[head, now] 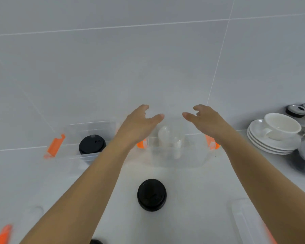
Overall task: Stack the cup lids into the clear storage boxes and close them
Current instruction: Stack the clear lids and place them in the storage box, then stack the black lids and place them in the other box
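— So, where do things stand on the counter?

— Largest first: you have two clear boxes against the wall. The right box sits straight ahead, its long side running left to right, orange clips at both ends. The left box is beside it, well to your left, with a black lid already inside.

— And your hands?

— Both are empty with the fingers spread wide. Your left hand and right hand hover above the right box, one toward each end, thumbs pointing at each other. Neither touches it that I can see; the picture is blurred there.

— What's inside that box?

— Clear domed lids, pale and hard to count.

— What's left loose?

— One black lid on the counter, nearer you than the box, between your forearms. I'd judge either hand could reach it by drawing back. A box cover seems to lie at the lower right, under your right forearm.

— Room to move?

— Open counter around the loose lid. Watch the right: a stack of saucers with a cup stands near the box's right end.
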Tool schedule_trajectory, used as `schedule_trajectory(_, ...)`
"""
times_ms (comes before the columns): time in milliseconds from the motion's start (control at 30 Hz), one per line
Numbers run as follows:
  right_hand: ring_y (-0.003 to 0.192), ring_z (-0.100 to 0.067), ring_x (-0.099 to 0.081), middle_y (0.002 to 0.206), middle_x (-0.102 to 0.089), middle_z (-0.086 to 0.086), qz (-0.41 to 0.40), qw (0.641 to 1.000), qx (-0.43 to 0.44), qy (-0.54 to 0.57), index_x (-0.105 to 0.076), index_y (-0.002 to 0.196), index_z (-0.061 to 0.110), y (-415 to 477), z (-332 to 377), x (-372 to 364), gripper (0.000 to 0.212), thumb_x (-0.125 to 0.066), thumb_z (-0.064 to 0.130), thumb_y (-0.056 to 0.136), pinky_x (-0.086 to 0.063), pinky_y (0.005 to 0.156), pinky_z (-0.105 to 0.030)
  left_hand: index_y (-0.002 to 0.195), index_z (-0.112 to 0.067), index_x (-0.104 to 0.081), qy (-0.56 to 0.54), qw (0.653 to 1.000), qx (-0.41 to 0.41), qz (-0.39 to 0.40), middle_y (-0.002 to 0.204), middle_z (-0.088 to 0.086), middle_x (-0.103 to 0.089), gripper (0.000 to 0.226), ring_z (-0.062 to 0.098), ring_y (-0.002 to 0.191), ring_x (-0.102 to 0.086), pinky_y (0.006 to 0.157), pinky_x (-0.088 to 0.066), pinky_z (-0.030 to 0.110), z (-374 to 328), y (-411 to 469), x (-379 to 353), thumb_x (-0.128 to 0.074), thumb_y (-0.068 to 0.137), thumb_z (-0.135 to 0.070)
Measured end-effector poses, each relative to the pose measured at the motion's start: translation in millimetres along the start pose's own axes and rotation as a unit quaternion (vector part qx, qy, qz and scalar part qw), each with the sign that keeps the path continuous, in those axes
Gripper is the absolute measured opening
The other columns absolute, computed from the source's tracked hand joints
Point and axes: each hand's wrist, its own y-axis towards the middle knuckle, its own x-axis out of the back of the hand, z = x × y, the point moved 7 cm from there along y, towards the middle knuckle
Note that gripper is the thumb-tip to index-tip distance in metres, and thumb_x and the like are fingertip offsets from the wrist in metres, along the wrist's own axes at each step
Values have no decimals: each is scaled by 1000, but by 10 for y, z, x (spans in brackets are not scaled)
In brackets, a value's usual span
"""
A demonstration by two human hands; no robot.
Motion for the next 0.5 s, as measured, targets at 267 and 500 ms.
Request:
schedule_trajectory(267,124,-24,-49,137,-47,-8,-53,991,101,-65,-19,148,21,-805,-7,-78,70,-45,52,90,-33,109,-45,144,-21,-34,49,985,-80,-148,149,-5,-40,59,11,135,-37,105,-32,28,171,-842,6,-49,92,-44)
schedule_trajectory(500,141,-16,-29,155,-26,5,-115,983,141,-40,-6,150,29,-1572,-322,-142,79,-46,56,87,-39,105,-39,145,-26,-33,86,979,-139,-120,148,-10,-41,59,9,137,-34,108,-36,32,481,-1404,-400,-50,91,-43)
